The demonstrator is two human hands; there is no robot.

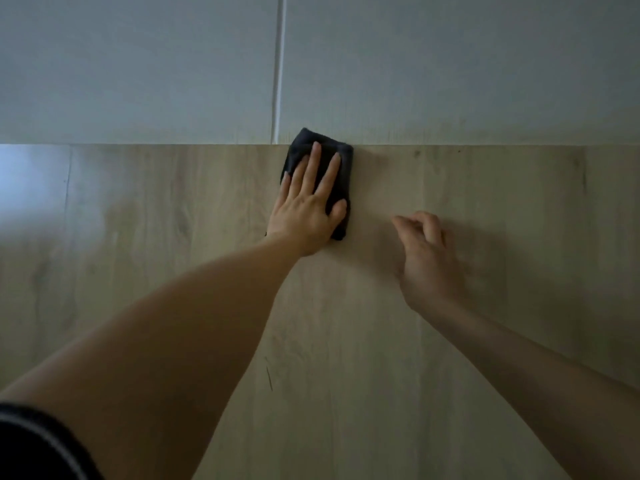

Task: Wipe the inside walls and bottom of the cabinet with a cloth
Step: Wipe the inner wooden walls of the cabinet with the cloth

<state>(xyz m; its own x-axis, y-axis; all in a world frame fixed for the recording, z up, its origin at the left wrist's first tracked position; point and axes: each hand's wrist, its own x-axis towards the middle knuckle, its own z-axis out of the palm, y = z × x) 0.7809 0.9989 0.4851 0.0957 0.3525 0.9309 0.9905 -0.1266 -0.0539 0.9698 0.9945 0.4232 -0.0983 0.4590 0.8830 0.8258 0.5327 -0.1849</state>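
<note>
A dark folded cloth point(341, 168) lies on the cabinet's light wood-grain bottom point(485, 341), its far end bunched against the pale grey back wall point(450, 64). My left hand point(308, 206) lies flat on the cloth with straight, spread fingers pressing it down. To the right, my right hand point(427, 261) is over the wood bottom with fingers loosely curled and nothing in them.
A vertical seam point(278, 64) splits the back wall into two panels, just left of the cloth. Bright light reflects off the bottom at the far left point(31, 181). A dark sleeve point(31, 445) shows at the lower left corner.
</note>
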